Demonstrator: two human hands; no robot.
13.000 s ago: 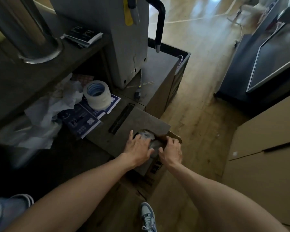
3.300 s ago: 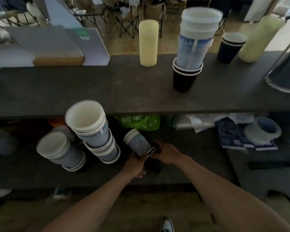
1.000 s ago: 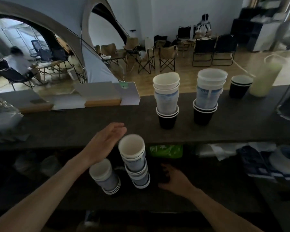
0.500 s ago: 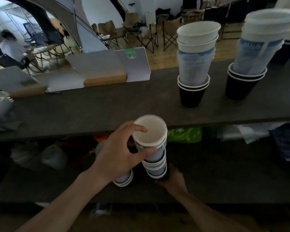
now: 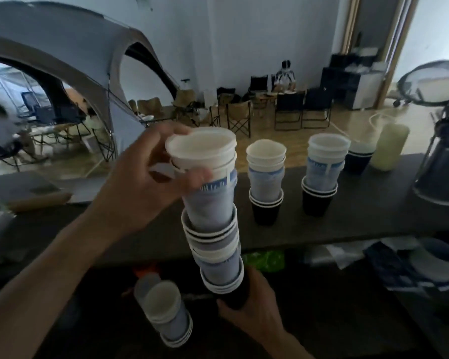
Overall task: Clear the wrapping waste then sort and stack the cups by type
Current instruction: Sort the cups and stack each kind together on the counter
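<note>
Tall cup stack point(image 5: 213, 218): held in the air in front of the counter point(image 5: 101, 229) edge and above the lower shelf point(image 5: 322, 312). White-and-blue cups sit nested in a dark cup at the base, so it is a mixed stack.
Left hand point(image 5: 151, 177): fingers and thumb are curled round the top cups just under the rim. This likely steadies the column or prepares to lift those cups off.
Right hand point(image 5: 252, 307): fingers are wrapped round the dark bottom cup, bearing the weight from below.
Two-end hold: the column is tall and leans slightly, so a one-hand grip would probably let it buckle.
Short stack point(image 5: 166, 320): leans on the lower shelf, just left of the right hand.
Counter stacks: two stand upright and apart, one nearer point(image 5: 266, 182) and one farther point(image 5: 322, 174). Both have pale cups seated in dark ones, so they look unsorted too.
Dark cups point(image 5: 358, 159): on their own beyond them.
Wrapping waste point(image 5: 329, 255): crumpled on the lower shelf beside a tape roll point(image 5: 437, 257), not yet cleared.
</note>
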